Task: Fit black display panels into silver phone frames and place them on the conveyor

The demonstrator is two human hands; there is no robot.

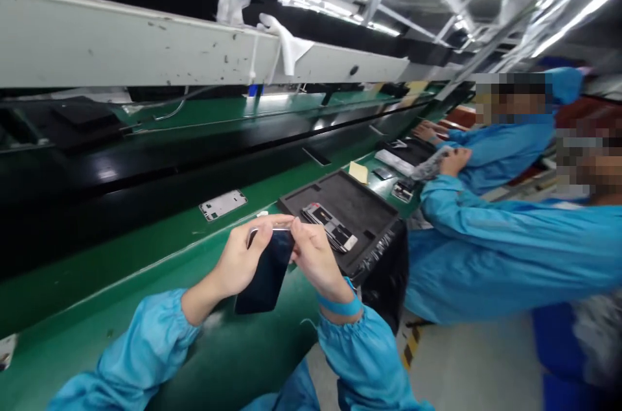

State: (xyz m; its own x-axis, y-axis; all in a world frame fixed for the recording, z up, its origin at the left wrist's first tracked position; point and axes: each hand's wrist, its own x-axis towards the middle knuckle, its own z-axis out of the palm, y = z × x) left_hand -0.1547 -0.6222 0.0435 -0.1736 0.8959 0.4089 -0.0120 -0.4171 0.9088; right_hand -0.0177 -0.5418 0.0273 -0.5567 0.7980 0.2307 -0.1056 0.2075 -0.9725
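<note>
L hand [240, 258], R hand [315, 257] both gripping dark phone panel [266, 276], prob. mid-job, not yet set down; phone parts [333, 228] in blk tray [367, 200].

The left hand [238, 258] and right hand [315, 255] grip a dark phone [266, 275] by its far end, over the green bench [97, 346] close to its near edge. Beyond the right hand, parts [331, 227] lie in a black tray [372, 203], along its edge closest to the hands. A yellow pad [358, 172] sits just beside the tray's far corner. A pale plate [223, 205] lies deeper in from the bench's near edge. Blue-clad co-workers [505, 249] sit farther along that edge.
</note>
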